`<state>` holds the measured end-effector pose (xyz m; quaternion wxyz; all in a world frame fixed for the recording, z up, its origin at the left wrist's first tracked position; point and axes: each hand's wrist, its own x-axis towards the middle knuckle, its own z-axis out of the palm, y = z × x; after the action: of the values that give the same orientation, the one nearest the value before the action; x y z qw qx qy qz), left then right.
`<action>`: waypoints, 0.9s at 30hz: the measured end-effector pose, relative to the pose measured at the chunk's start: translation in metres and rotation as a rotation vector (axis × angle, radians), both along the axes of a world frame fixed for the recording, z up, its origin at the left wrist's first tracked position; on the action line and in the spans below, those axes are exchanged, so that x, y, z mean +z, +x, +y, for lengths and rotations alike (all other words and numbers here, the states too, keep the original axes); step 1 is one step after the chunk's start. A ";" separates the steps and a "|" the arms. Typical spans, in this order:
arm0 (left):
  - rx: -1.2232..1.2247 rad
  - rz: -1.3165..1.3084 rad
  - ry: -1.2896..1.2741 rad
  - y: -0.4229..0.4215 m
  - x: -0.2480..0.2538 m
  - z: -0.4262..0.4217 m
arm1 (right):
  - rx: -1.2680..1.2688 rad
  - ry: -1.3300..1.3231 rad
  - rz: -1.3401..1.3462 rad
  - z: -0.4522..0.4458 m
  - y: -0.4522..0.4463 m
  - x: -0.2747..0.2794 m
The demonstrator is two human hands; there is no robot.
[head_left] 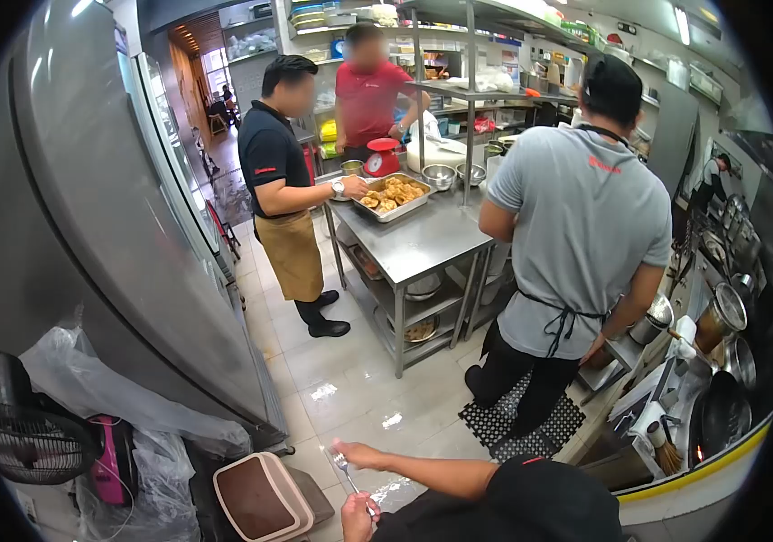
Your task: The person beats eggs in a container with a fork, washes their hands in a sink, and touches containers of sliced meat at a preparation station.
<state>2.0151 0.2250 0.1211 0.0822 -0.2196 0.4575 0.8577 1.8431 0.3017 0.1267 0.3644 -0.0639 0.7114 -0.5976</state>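
Observation:
At the bottom of the head view, my left hand (358, 518) is closed around the handle end of a metal fork (350, 479). The fork slants up and left, its head beside the fingers of my right hand (361, 454). Those fingers are curled closed at the fork's head; exactly how they touch it is hard to make out. My right arm reaches in from the right, out of a black sleeve (549, 501). Below and left of both hands stands a bin (260, 497) with a brown lid and beige rim.
A steel table (432, 239) bears a tray (386, 215) of browned food and a red scale (382, 161). Several co-workers stand around it, one in grey (585, 212) on a black mat (540, 425). A fan (30, 438) and steel refrigerator (125, 226) line the left.

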 end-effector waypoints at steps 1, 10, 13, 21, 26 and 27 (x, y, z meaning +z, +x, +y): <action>-0.001 0.005 0.009 0.004 -0.001 -0.009 | 0.172 0.127 0.133 0.011 -0.012 -0.033; -0.083 -0.149 -0.043 0.049 -0.022 -0.066 | 0.851 0.849 0.196 0.195 0.028 -0.139; -0.127 -0.133 -0.004 0.062 -0.058 -0.088 | 0.960 0.930 0.159 0.267 0.064 -0.223; -0.205 -0.254 -0.134 0.061 -0.068 -0.093 | 0.263 0.936 -0.446 0.315 0.163 -0.157; -0.367 -0.164 -0.313 0.043 -0.096 -0.094 | -0.055 0.837 -0.542 0.305 0.177 -0.161; -0.373 -0.162 -0.314 0.040 -0.096 -0.091 | -0.061 0.835 -0.545 0.302 0.177 -0.159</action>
<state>2.0555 0.1342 0.0249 0.2405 -0.2094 0.6096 0.7258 2.0197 0.6039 -0.0325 0.5137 0.2666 0.7704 -0.2673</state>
